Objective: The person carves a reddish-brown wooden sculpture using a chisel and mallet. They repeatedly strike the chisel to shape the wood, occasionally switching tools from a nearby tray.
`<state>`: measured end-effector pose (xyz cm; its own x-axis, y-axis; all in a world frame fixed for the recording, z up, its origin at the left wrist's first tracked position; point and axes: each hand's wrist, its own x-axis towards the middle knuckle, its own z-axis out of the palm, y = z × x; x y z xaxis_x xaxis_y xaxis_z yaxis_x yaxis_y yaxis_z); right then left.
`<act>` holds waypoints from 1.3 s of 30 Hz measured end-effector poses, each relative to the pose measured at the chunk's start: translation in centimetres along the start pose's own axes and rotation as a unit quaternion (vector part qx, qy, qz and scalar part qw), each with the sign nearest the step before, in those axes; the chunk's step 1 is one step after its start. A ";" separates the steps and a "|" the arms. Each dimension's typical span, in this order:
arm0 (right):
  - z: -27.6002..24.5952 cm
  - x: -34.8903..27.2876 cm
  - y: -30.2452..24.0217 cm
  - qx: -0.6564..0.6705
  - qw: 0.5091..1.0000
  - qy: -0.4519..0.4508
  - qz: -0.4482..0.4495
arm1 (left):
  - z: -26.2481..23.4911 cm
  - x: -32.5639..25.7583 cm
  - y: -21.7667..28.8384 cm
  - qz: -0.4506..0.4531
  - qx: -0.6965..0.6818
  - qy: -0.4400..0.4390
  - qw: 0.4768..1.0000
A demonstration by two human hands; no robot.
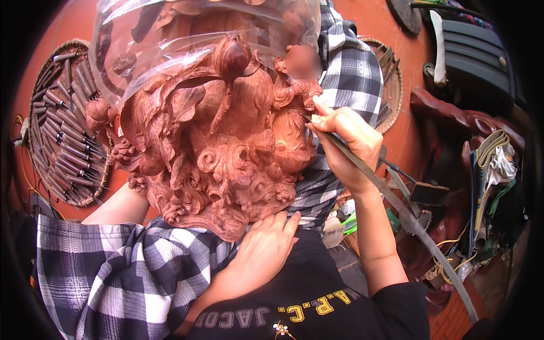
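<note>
A large reddish-brown wood carving with swirls, leaves, buds and a small figure fills the middle. My right hand is closed in a pinch at the carving's right side, against the small figure. Held in it is a long grey strip, hose-like or strap-like, that runs down to the lower right. Its working end is hidden by my fingers and the carving. My left hand lies flat, fingers stretched, by the carving's lower edge on the dark cloth. Clear plastic sheeting covers the carving's upper part.
A round woven basket at the left holds several wooden-handled carving tools. Another basket stands behind at the right. Black-and-white checked cloth covers my lap. A grey plastic stool-like object and a glossy red-brown wooden piece lie at the right.
</note>
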<state>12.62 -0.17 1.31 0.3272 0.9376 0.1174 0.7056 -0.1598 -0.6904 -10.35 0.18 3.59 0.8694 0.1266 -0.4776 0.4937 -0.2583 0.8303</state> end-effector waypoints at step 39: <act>-0.1 -0.2 2.7 0.247 0.957 0.094 0.122 | -4.3 8.7 4.6 -0.004 0.034 0.224 0.974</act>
<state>14.53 -0.82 -0.46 0.5850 0.8110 0.0040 0.2252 -0.1577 -0.9615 -0.46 4.23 4.55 0.7938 0.5297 -0.2989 0.5121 -0.3169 0.7984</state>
